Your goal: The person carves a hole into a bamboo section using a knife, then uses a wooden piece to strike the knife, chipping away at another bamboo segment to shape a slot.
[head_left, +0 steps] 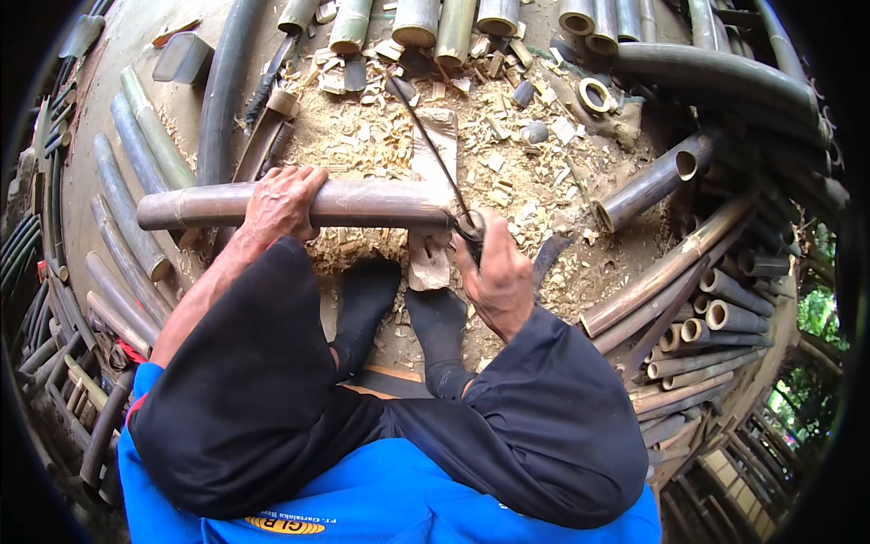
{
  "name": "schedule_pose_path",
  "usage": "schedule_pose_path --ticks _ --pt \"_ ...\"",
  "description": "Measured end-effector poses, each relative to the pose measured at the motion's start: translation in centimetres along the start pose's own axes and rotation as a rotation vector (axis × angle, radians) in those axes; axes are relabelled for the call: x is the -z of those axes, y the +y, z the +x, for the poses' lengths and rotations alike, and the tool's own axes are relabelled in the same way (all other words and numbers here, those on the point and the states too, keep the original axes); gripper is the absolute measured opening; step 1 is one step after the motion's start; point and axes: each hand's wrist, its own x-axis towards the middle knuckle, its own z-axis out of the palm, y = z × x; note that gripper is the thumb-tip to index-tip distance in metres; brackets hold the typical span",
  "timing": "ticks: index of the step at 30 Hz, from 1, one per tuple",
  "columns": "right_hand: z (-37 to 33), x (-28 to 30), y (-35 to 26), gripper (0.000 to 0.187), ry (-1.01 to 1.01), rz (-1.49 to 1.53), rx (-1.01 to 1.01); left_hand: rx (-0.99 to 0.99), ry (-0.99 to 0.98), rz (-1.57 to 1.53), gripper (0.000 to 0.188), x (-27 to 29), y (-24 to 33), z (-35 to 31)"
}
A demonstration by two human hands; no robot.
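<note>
Holding bamboo tube (372, 203) in left fingers (313, 178), long tool (433, 150) in right fingers (495, 238), translucent tub (182, 60) beyond, contents unclear

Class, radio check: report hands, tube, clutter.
Left hand gripping bamboo tube. Right hand holding thin dark tool by tube's right end. Wood chips scattered around.

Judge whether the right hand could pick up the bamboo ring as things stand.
Probably not: the right hand is wrapped around a long dark tool, though the bamboo ring lies uncovered.

On the blue shirt (390, 494), a yellow oval logo (285, 525) with lettering is showing — and small white print (370, 522) is running beside it.
</note>
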Motion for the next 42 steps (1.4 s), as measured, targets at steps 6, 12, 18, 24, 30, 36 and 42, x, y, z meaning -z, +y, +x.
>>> schedule_pose_path --ticks 6,12,18,24,30,36,42 --pt "1.0 -2.1 3.3 0.049 0.02 -0.261 0.029 -0.006 -0.022 -0.007 0.059 0.7 0.7 1.0" --pt "-0.1 0.6 0.0 0.048 0.204 -0.05 0.16 -0.004 0.014 -0.022 0.06 -0.4 -0.4 0.7" --pt "-0.1 -4.1 6.4 0.047 0.124 -0.4 0.126 -0.017 -0.01 -0.008 0.062 -0.3 0.3 1.2" --pt "-0.5 1.8 -1.2 0.044 0.21 -0.007 0.227 -0.008 -0.013 -0.015 0.067 -0.6 -0.4 0.7" --pt "-0.7 -2.8 5.0 0.051 -0.025 -0.155 0.003 0.011 -0.057 -0.014 0.071 -0.3 0.3 0.3" --pt "0.0 2.8 -1.8 0.043 0.25 -0.008 0.285 0.01 -0.016 -0.046 0.066 -0.5 0.1 0.5" --pt "0.4 -1.7 8.1 0.027 -0.111 -0.149 -0.127 0.017 -0.044 -0.044 0.068 -0.1 0.0 0.8"
